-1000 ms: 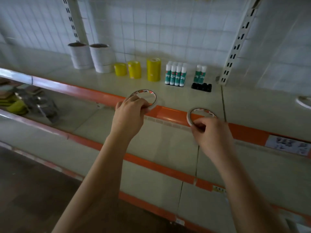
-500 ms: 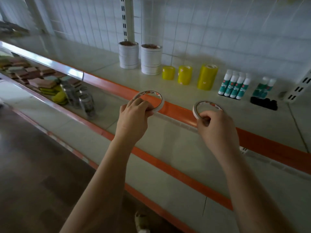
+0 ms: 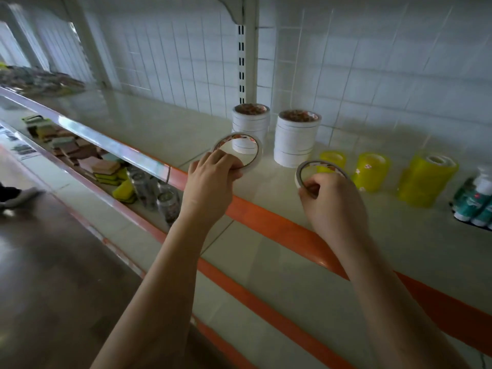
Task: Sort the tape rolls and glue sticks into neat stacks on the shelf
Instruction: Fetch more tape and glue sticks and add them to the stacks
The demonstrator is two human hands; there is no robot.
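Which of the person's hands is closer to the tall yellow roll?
The right hand, holding a thin tape ring, is just left of the tall yellow roll. The left hand is farther left.

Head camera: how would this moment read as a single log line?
left hand: holds thin tape roll | right hand: holds second thin roll | white stacks: two on shelf

1. Back wall [image 3: 372, 75]: white square tiles with grey joints, evenly lit.
2. Upright post [image 3: 246, 49]: white metal, slotted, with a bracket at its top.
3. Shelf [image 3: 159, 123]: pale glossy board with an orange front strip [image 3: 279, 225].
4. Lower shelf [image 3: 279, 278]: same pale board, orange-edged, with sponges [image 3: 106, 169] and cans [image 3: 166, 203] at its left.
5. Floor [image 3: 53, 275]: dark brown, shiny, reflecting daylight.
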